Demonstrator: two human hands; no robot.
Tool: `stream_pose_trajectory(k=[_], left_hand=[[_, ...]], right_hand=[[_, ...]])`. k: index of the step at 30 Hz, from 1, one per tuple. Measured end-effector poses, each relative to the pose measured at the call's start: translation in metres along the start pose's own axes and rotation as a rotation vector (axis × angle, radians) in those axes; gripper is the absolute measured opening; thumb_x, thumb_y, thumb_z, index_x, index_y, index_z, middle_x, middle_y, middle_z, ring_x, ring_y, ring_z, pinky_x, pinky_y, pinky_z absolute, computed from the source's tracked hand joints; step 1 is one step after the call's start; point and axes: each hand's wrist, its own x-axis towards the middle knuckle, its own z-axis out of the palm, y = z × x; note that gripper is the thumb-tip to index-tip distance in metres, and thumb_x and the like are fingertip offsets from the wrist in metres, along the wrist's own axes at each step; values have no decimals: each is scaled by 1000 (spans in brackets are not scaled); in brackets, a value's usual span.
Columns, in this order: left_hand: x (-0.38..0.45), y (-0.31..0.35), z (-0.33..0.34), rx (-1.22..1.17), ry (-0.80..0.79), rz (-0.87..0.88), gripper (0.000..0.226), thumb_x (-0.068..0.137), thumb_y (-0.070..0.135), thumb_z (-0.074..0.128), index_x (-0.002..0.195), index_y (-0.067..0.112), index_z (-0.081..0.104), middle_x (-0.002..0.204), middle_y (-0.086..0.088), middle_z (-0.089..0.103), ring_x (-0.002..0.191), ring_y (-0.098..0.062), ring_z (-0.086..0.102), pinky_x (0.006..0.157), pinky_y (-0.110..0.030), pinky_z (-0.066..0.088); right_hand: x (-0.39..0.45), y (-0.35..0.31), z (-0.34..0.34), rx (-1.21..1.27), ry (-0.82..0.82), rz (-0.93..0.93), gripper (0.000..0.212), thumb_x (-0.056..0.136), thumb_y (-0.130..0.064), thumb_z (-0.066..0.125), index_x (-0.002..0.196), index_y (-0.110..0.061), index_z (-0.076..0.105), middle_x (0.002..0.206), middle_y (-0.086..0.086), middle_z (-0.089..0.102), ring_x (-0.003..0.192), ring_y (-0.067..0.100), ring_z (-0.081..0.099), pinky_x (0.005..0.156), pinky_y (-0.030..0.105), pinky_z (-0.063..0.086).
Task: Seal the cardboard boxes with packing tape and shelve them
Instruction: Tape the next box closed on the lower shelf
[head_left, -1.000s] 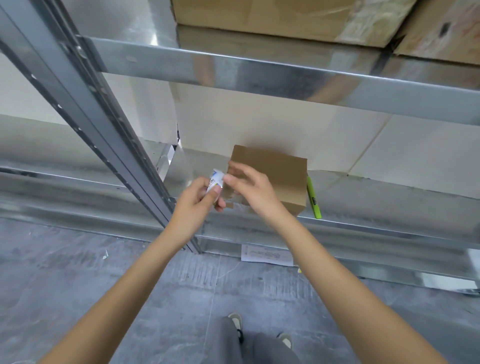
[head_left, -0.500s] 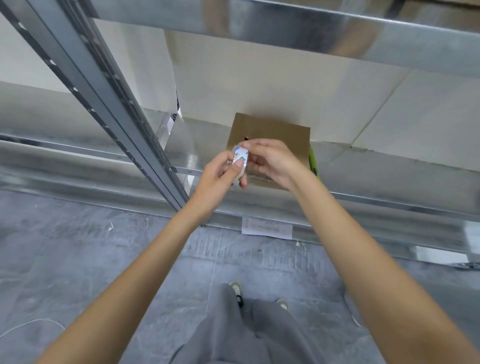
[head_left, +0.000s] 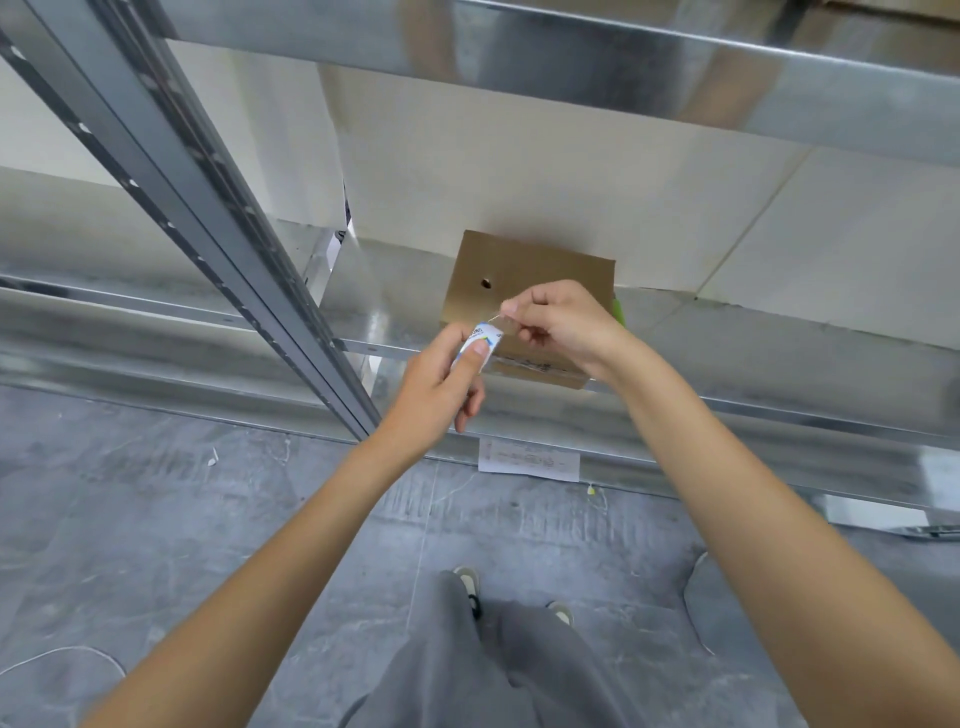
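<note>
- Head camera, looking down past both forearms: a small brown cardboard box (head_left: 524, 291) with a round hole in its top sits on the lower galvanised metal shelf (head_left: 779, 374), pushed back against the pale wall and close to the shelf's front edge on its near side.
- A second ago the right hand (head_left: 563, 325) lay on the box top with its fingers over the near edge; half a second ago both hands met at the roll. Now the right hand has drawn back up and to the right, away from the roll, with a thin clear strip strung between them.
- That reads as the tape end found and being peeled free, so the sealing strip is being drawn but is not yet laid on the box.
- Left hand (head_left: 441, 379) is wrapped round a small white-and-blue roll of clear packing tape (head_left: 480, 345), thumb pressed on its printed face, held just in front of the box's near edge.
- Right hand pinches the loose tape end between thumb and forefinger, other fingers curled in, hovering over the box top.
- A lime-green marker (head_left: 618, 310) shows just beyond the right hand, beside the box's right side.
- A white paper label (head_left: 529, 459) hangs on the shelf's front rail below.
</note>
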Motion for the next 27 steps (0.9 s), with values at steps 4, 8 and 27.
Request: stream_pose_trajectory(k=[4, 8, 27], left_hand=[[3, -10, 1, 1, -22, -71, 19, 104, 34, 43, 88, 25, 48, 54, -5, 53, 43, -21, 47, 54, -31, 43], [0, -10, 6, -72, -30, -70, 16, 104, 30, 44, 91, 21, 49, 51, -4, 52, 45, -24, 49, 60, -32, 46], [10, 0, 2, -25, -35, -70, 31, 102, 26, 48, 80, 6, 59, 68, -3, 74, 59, -7, 61, 65, -18, 45]], right_hand=[[-6, -16, -16, 2, 1, -75, 16, 91, -10, 65, 75, -10, 64, 68, 1, 57, 57, 7, 51, 63, 20, 45], [-9, -23, -21, -209, 2, -129, 8, 83, -9, 74, 80, -8, 66, 79, 6, 67, 70, 9, 59, 67, 18, 50], [22, -63, -16, -617, 72, -336, 9, 88, -19, 69, 82, -13, 68, 60, 0, 58, 55, 5, 49, 54, 11, 36]])
